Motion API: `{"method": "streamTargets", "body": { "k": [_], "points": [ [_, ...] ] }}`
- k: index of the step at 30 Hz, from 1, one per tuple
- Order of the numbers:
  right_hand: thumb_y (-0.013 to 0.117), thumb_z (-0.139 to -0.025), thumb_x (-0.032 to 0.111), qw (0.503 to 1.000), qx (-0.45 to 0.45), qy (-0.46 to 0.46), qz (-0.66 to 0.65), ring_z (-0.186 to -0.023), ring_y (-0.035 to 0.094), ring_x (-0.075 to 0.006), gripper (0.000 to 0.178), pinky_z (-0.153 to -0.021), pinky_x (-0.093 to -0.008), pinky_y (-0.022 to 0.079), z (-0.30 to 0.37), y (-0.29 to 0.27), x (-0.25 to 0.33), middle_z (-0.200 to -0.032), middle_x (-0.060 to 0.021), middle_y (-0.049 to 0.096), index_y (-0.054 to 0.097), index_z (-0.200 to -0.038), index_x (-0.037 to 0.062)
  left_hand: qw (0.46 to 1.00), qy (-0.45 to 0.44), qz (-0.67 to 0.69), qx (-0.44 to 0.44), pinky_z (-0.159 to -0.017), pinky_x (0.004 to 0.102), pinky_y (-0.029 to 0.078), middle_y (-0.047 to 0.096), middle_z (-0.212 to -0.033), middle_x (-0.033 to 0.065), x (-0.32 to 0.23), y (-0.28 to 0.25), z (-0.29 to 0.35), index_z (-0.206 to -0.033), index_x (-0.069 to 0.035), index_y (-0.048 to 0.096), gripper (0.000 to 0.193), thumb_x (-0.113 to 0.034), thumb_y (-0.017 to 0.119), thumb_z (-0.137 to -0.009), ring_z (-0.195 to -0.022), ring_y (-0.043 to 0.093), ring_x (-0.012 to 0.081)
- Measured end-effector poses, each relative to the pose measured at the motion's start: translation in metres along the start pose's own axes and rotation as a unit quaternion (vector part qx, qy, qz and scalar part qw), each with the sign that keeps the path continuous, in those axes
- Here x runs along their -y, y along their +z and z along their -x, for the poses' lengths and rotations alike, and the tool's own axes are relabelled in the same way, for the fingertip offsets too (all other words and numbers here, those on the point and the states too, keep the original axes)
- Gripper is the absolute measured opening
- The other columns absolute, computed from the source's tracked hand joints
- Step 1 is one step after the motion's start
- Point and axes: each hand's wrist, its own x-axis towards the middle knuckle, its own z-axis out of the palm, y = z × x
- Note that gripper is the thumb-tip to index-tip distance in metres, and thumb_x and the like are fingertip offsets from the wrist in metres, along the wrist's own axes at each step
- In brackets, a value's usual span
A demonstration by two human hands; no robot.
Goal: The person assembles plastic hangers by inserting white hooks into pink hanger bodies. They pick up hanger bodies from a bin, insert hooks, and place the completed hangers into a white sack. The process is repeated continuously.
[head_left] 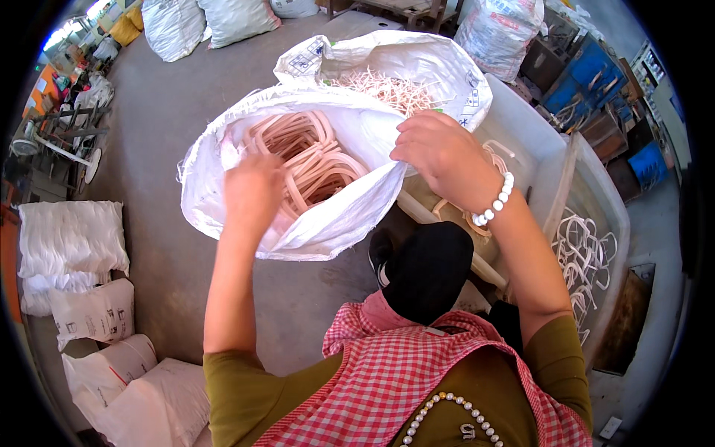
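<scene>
A white woven sack (298,249) stands open in front of me, with bundles of pale pink looped strips (324,175) inside. My right hand (447,156) grips the sack's right rim, fingers closed on the fabric. My left hand (255,190) is over the left part of the opening, beside the strips; its fingers are blurred and partly hidden, so what they hold cannot be made out. Just behind stands a second white sack (469,82), holding thin pale pink scraps (387,88).
To my right is a pale trough (544,149) with water, some pink loops and white looped strips (585,253). Full white sacks (71,238) are stacked at the left, others (175,26) stand at the back. Blue containers (585,78) and metal items line the far right.
</scene>
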Motion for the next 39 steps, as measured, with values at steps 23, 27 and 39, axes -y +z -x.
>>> {"method": "streamTargets", "body": {
  "k": [23, 27, 39],
  "points": [
    [0.064, -0.07, 0.003, 0.999, -0.01, -0.016, -0.032, -0.099, 0.059, -0.0264, 0.018, -0.094, -0.0401, 0.045, -0.004, 0.007, 0.011, -0.092, -0.0082, 0.064, 0.068, -0.088, 0.0039, 0.93, -0.269, -0.057, 0.243, -0.093, 0.0427, 0.046, 0.058, -0.116, 0.0298, 0.093, 0.121, -0.047, -0.136, 0.001, 0.028, 0.073, -0.024, 0.065, -0.079, -0.112, 0.057, 0.039],
    [0.063, -0.071, 0.004, 0.999, -0.012, -0.014, -0.03, -0.098, 0.059, -0.0252, 0.016, -0.094, -0.04, 0.045, -0.004, 0.011, 0.013, -0.091, -0.0074, 0.064, 0.068, -0.087, 0.004, 0.93, -0.275, -0.045, 0.24, -0.094, 0.0442, 0.045, 0.058, -0.118, 0.0286, 0.105, 0.127, -0.045, -0.137, 0.0, 0.03, 0.069, -0.025, 0.061, -0.081, -0.113, 0.056, 0.0393],
    [0.063, -0.069, 0.001, 0.999, -0.03, -0.024, 0.001, -0.097, 0.059, -0.0246, 0.02, -0.096, -0.0412, 0.043, -0.013, 0.012, 0.007, -0.09, -0.0076, 0.064, 0.066, -0.088, 0.006, 0.927, -0.309, 0.152, 0.15, -0.061, 0.0332, 0.051, 0.064, -0.086, 0.0128, 0.186, 0.082, -0.066, -0.133, 0.004, 0.042, 0.068, -0.039, 0.062, -0.086, -0.066, 0.063, 0.0185]
  ]
}}
